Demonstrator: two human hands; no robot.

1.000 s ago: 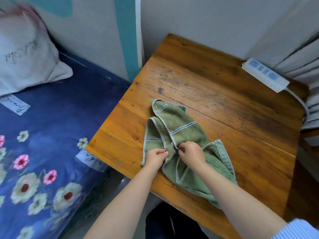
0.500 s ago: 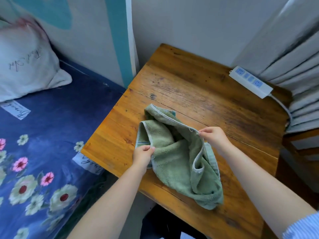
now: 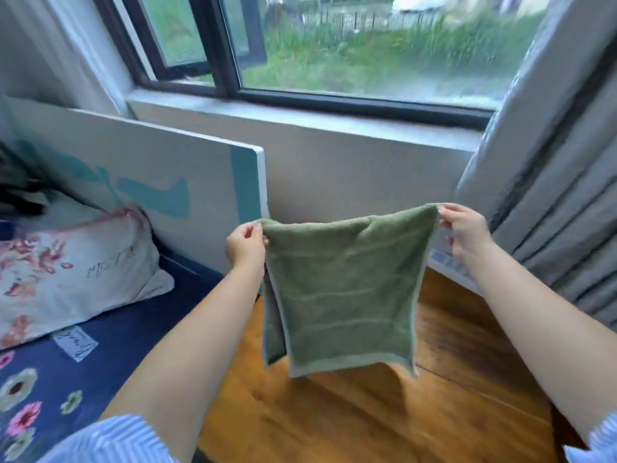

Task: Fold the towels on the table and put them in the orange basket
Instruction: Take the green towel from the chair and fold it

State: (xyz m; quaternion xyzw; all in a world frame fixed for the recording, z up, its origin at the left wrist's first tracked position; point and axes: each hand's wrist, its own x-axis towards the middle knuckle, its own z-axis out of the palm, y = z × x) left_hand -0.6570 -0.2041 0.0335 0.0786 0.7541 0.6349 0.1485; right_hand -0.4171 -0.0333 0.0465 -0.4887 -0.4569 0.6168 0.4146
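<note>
A green towel (image 3: 340, 295) hangs spread out in the air above the wooden table (image 3: 367, 416). My left hand (image 3: 245, 243) pinches its top left corner and my right hand (image 3: 464, 228) pinches its top right corner. The towel's top edge sags a little between the two hands. Its pale lower hem floats just over the tabletop, with a fold of cloth doubled behind its left side. No orange basket is in view.
A bed with a dark blue flowered sheet (image 3: 83, 362) and a flowered pillow (image 3: 66, 269) lies to the left. A white power strip (image 3: 450, 265) rests at the table's far right, behind the towel. Grey curtains (image 3: 551, 212) hang at right below a window (image 3: 367, 45).
The towel lay crumpled on the table, gripped by both hands. Now both hands have lifted it and spread it by its top corners; the view has tilted up toward the window.
</note>
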